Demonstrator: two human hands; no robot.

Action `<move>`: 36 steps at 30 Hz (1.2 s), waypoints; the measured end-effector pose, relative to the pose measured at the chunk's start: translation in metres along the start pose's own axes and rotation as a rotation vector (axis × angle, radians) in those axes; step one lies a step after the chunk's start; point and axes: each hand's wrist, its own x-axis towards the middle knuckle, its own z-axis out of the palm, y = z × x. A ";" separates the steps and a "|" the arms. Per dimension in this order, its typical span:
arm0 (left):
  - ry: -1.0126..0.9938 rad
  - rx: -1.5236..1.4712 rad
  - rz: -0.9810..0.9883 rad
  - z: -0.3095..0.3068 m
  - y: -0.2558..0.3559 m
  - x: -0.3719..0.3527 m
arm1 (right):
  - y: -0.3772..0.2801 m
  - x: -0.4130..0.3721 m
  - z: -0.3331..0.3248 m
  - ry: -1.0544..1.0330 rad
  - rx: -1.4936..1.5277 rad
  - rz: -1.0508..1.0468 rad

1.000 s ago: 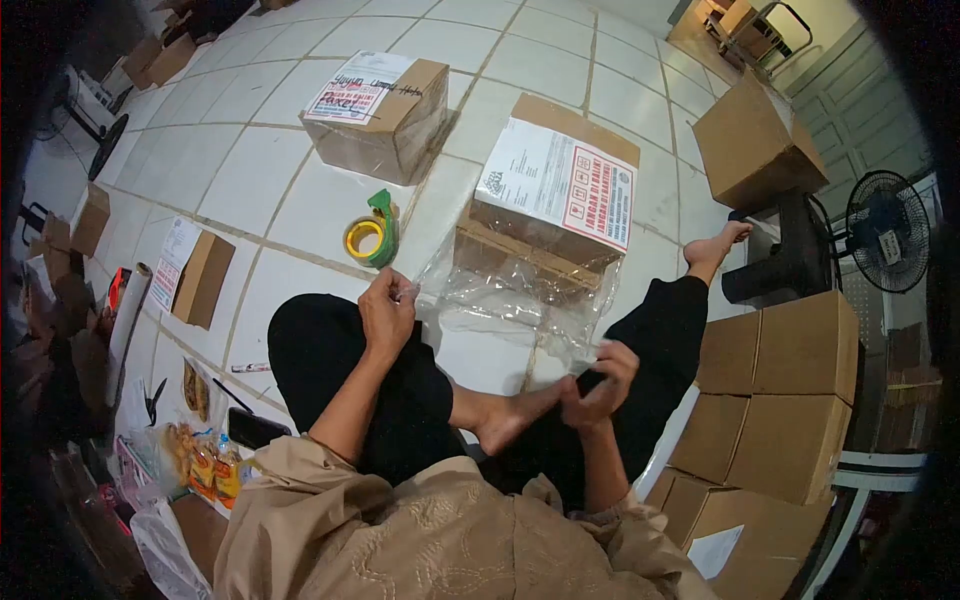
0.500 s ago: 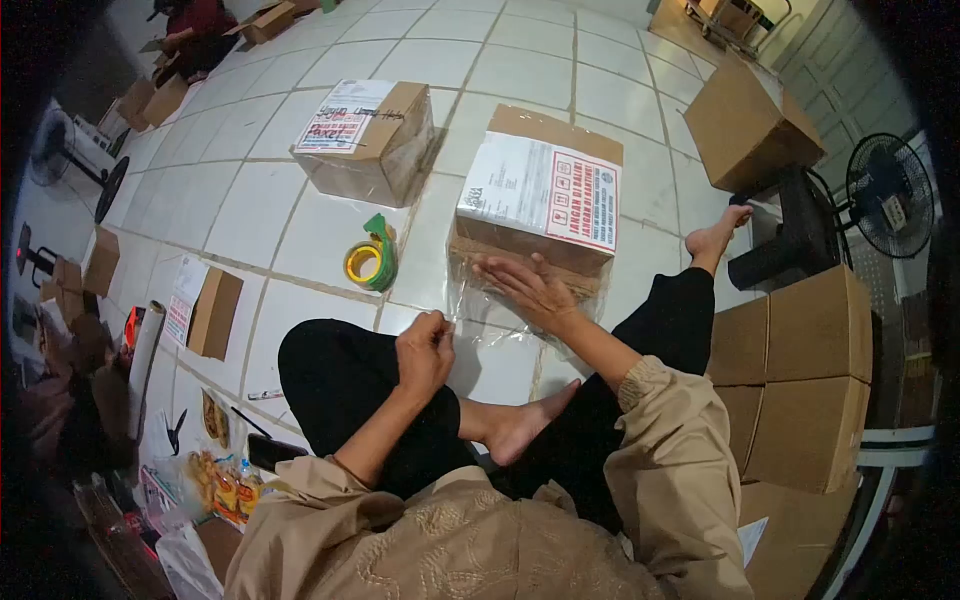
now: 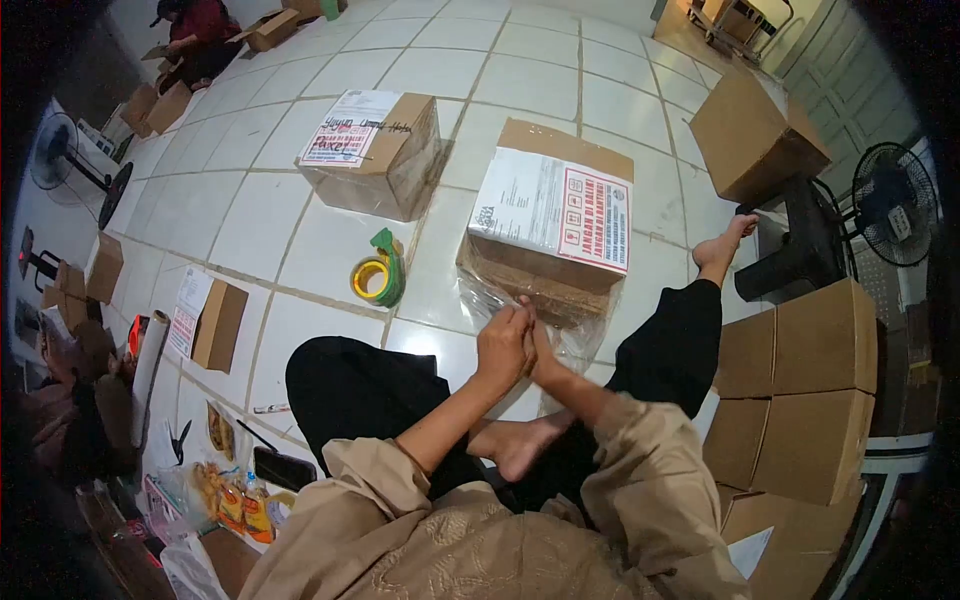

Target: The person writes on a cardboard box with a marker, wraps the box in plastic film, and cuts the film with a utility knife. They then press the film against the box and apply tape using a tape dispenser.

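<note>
In front of me stands a cardboard box (image 3: pixel 535 266) with a white-and-red printed label (image 3: pixel 555 208) on top and clear plastic wrap (image 3: pixel 480 300) around it. Loose plastic sticks out at its near side. There my left hand (image 3: pixel 503 345) is closed in a pinch on the wrap. My right hand (image 3: pixel 545 350) is pressed against it, fingers together and partly hidden; what it holds I cannot make out. A roll of green and yellow tape (image 3: pixel 372 278) lies on the tiles to the left.
A second wrapped box (image 3: pixel 375 160) sits farther back. Stacked cartons (image 3: pixel 800 390) and a black fan (image 3: pixel 893 205) stand at right. At left are a small labelled box (image 3: pixel 220 325), a phone (image 3: pixel 283 468) and snack packets (image 3: pixel 235 505). Another person (image 3: pixel 200 40) sits at the back left.
My right hand has come off the box's near face and moved down beside the left. My left hand has moved right toward the box, so the two now meet at the loose plastic.
</note>
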 end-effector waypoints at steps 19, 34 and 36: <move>-0.182 0.071 0.053 0.019 -0.012 0.017 | -0.048 0.011 -0.115 0.045 -0.336 0.811; 0.091 0.020 0.097 0.016 -0.009 0.001 | -0.037 0.021 -0.066 0.680 1.805 0.957; 0.144 0.039 0.129 0.016 -0.010 -0.001 | -0.057 0.034 -0.080 0.663 1.795 1.071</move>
